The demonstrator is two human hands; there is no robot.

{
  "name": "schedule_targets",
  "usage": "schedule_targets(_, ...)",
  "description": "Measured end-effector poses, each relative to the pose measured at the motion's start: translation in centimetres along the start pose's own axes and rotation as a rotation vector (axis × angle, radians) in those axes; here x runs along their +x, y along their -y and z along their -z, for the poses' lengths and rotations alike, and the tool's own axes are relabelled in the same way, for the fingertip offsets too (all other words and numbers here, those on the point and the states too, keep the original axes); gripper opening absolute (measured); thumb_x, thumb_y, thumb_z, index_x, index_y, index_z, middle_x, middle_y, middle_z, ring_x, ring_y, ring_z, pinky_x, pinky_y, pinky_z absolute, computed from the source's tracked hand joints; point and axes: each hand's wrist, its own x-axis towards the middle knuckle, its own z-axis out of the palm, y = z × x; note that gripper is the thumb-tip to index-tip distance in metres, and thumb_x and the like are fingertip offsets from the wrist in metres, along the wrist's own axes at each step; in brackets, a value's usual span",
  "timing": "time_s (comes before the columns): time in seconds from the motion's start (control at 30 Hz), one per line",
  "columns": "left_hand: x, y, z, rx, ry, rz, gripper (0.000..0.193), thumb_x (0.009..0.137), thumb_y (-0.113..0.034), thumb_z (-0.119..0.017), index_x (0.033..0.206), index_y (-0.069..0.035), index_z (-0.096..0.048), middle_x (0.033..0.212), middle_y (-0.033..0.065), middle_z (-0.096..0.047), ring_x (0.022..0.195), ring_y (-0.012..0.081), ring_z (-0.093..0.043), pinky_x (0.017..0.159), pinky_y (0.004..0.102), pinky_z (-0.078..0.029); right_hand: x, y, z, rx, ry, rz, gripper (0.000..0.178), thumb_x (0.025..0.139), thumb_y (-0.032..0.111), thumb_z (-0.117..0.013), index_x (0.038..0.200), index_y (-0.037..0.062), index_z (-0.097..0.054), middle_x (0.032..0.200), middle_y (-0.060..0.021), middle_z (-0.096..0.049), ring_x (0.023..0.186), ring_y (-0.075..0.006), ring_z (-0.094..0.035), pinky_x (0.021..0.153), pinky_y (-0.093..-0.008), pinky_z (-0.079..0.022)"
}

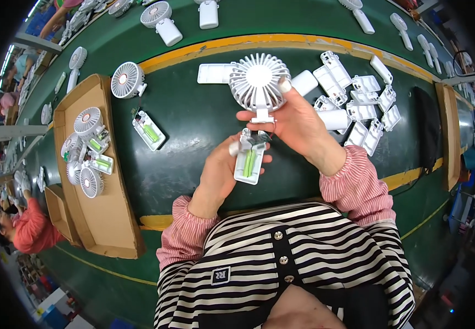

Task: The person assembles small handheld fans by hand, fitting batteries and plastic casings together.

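Observation:
My right hand (302, 125) grips a white fan head (258, 82) by its cage and neck, thumb on the rim. Below it, my left hand (215, 171) holds an open white handle shell (248, 171) with a green battery (249, 160) inside. Dark wires and small parts show where the shell meets the fan's neck. Partly behind the fan head lies an empty white shell half (213, 73). To the left rest another fan head (128, 80) and its open handle shell (150, 131) with a green battery, joined by thin wires.
Several white shell halves (362, 97) lie scattered on the right. A cardboard tray (108, 222) with several part-built fans (90, 182) stands left. Whole fans (169, 32) lie on the green belt beyond the orange-edged worktop. A person in red (32, 225) sits at far left.

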Motion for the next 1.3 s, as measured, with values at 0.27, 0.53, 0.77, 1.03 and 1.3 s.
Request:
schedule_targets(0.27, 1.4, 0.9, 0.3, 0.028, -0.220, -0.062, 0.029, 0.084, -0.015, -0.053, 0.108, 0.000, -0.048, 0.095, 0.0149, -0.060, 0.075, 0.0213, -0.062, 0.062, 0.0329, -0.053, -2.5, -1.3, 1.0, 0.118, 0.056, -0.051, 0.056, 0.087, 0.045, -0.043, 0.123, 0.0019, -0.038, 0.115, -0.0159, -0.051, 0.101, -0.0323, -0.055, 0.081, -0.0434, -0.047)
schedule_targets(0.53, 0.7, 0.5, -0.7, 0.285, -0.199, -0.166, 0.027, 0.077, 0.004, -0.050, 0.104, 0.002, -0.049, 0.094, 0.0147, -0.061, 0.075, 0.0212, -0.063, 0.064, 0.0300, -0.052, -0.7, -2.9, 2.1, -0.110, -0.071, 0.176, 0.033, 0.081, 0.017, -0.059, 0.110, 0.0023, -0.051, 0.103, -0.0052, -0.057, 0.086, -0.0111, -0.053, 0.078, -0.0268, -0.042)
schedule_targets(0.77, 0.4, 0.7, -0.7, 0.306, -0.125, -0.173, 0.032, 0.074, 0.006, -0.049, 0.105, 0.002, -0.050, 0.090, 0.0118, -0.061, 0.070, 0.0185, -0.061, 0.064, 0.0279, -0.052, 0.4, -3.1, 2.3, -0.180, -0.026, 0.190, 0.041, 0.077, 0.007, -0.061, 0.115, -0.0015, -0.047, 0.103, -0.0060, -0.058, 0.092, -0.0120, -0.054, 0.084, -0.0265, -0.042)
schedule_targets(1.03, 1.2, 0.9, -0.4, 0.622, -0.262, -0.377, 0.022, 0.087, -0.016, -0.054, 0.099, 0.002, -0.054, 0.078, 0.0087, -0.063, 0.062, 0.0126, -0.059, 0.054, 0.0227, -0.048, 0.7, -2.6, 2.2, -0.169, 0.015, 0.144, 0.043, 0.077, 0.006, -0.061, 0.116, -0.0027, -0.046, 0.104, -0.0072, -0.058, 0.094, -0.0124, -0.054, 0.083, -0.0265, -0.042)
schedule_targets(1.3, 0.2, -0.4, -0.1, 0.289, -0.330, -0.369, 0.018, 0.087, -0.016, -0.053, 0.088, 0.001, -0.056, 0.071, 0.0082, -0.061, 0.055, 0.0122, -0.058, 0.049, 0.0246, -0.048, 0.1, -3.9, 3.1, -0.845, -0.125, 0.577, 0.040, 0.073, 0.010, -0.064, 0.109, -0.0012, -0.051, 0.108, -0.0130, -0.055, 0.098, -0.0244, -0.054, 0.086, -0.0329, -0.041)
